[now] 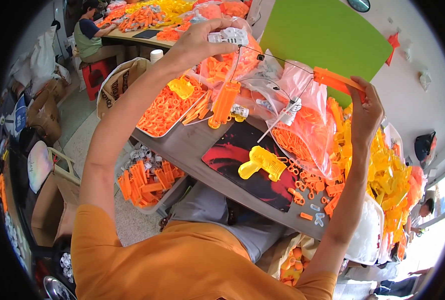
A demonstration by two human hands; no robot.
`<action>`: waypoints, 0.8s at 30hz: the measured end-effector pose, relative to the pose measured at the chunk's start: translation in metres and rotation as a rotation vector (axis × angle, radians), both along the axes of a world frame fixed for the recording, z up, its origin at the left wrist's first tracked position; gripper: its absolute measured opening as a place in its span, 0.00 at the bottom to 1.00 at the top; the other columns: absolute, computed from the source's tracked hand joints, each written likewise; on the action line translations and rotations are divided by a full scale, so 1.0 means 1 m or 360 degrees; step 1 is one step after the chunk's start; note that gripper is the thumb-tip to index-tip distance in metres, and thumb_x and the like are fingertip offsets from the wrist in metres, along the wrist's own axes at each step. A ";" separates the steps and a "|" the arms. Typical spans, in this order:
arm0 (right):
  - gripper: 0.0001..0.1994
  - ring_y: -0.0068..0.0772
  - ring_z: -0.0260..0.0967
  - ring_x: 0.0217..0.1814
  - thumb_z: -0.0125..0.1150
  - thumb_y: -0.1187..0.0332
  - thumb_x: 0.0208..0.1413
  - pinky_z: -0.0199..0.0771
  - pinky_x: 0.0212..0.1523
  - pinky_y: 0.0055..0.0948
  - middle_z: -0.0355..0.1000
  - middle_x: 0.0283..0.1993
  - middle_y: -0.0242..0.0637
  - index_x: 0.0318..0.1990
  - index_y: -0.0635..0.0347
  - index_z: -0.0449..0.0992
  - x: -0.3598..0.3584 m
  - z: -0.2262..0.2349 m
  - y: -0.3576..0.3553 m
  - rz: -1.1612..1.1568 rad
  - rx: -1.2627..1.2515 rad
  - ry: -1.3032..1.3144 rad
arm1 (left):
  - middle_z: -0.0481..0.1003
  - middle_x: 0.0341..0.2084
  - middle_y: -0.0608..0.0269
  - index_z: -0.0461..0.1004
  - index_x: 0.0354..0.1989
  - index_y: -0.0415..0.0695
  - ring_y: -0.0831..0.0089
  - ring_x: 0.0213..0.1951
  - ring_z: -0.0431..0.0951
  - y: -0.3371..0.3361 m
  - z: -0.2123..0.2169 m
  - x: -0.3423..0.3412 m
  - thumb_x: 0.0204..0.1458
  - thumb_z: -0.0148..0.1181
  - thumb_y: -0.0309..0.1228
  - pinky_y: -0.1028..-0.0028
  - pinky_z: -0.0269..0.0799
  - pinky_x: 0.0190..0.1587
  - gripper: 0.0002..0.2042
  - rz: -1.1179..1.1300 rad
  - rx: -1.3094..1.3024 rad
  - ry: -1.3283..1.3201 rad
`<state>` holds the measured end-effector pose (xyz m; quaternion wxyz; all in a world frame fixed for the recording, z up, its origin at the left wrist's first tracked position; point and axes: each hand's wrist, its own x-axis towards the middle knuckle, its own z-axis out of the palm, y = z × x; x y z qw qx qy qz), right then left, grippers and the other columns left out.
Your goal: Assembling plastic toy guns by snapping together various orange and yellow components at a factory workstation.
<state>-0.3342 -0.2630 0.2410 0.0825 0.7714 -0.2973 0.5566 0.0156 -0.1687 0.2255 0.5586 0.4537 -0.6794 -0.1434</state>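
Observation:
My left hand, raised over the far part of the table, pinches a white plastic toy part. Thin black wires or cords run from near it towards the right. On that side my right hand is up too, with its fingers closed on a long orange plastic piece. Below the cords is a white part with a thin stick; whether it is attached to them I cannot tell. A yellow toy gun body lies on a black and red mat between my arms.
A tray of small orange rings stands at left, above a bin of orange pieces. Yellow gun shells pile up at right beside a clear bag of orange parts. A co-worker sits at the far-left table.

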 end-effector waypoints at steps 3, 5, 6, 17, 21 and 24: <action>0.09 0.20 0.73 0.42 0.62 0.76 0.56 0.72 0.45 0.22 0.78 0.40 0.30 0.44 0.61 0.79 0.002 -0.002 0.000 -0.0006 0.0005 0.0004 | 0.76 0.39 0.68 0.71 0.57 0.41 0.85 0.35 0.75 -0.001 -0.005 0.005 0.52 0.64 0.29 0.82 0.71 0.34 0.22 0.0045 0.0000 -0.0020; 0.09 0.20 0.73 0.42 0.62 0.76 0.56 0.72 0.45 0.22 0.78 0.40 0.30 0.44 0.60 0.79 0.007 -0.003 0.000 0.0001 -0.0009 0.0009 | 0.76 0.42 0.62 0.70 0.57 0.40 0.77 0.43 0.77 0.000 -0.005 0.010 0.49 0.67 0.31 0.76 0.73 0.47 0.26 0.0096 0.0074 -0.0034; 0.09 0.20 0.73 0.42 0.62 0.76 0.56 0.72 0.45 0.22 0.78 0.40 0.30 0.44 0.60 0.79 0.008 -0.004 -0.001 0.0001 -0.0007 0.0010 | 0.76 0.42 0.62 0.70 0.57 0.40 0.77 0.43 0.77 0.002 -0.005 0.011 0.49 0.67 0.31 0.76 0.73 0.47 0.26 0.0096 0.0076 -0.0033; 0.08 0.39 0.74 0.45 0.59 0.73 0.52 0.74 0.46 0.36 0.77 0.40 0.37 0.40 0.57 0.79 -0.002 -0.033 -0.047 -0.0241 -0.0342 0.0073 | 0.64 0.63 0.54 0.63 0.64 0.40 0.63 0.64 0.63 -0.032 -0.013 0.025 0.53 0.56 0.36 0.65 0.57 0.66 0.29 -0.0048 0.0172 -0.0254; 0.08 0.44 0.73 0.40 0.66 0.74 0.43 0.73 0.40 0.39 0.74 0.34 0.40 0.33 0.58 0.77 -0.020 -0.005 0.000 -0.0050 -0.0472 -0.0105 | 0.65 0.61 0.56 0.63 0.64 0.39 0.68 0.60 0.66 -0.117 -0.033 0.071 0.57 0.54 0.31 0.70 0.62 0.60 0.25 -0.0204 -0.0107 -0.0334; 0.08 0.44 0.72 0.39 0.67 0.74 0.43 0.73 0.40 0.38 0.74 0.34 0.40 0.33 0.60 0.76 -0.064 0.005 0.036 -0.0269 -0.0476 -0.0102 | 0.66 0.60 0.58 0.64 0.63 0.39 0.71 0.58 0.68 -0.166 -0.024 0.033 0.57 0.54 0.28 0.72 0.64 0.57 0.24 -0.0449 -0.0370 -0.0433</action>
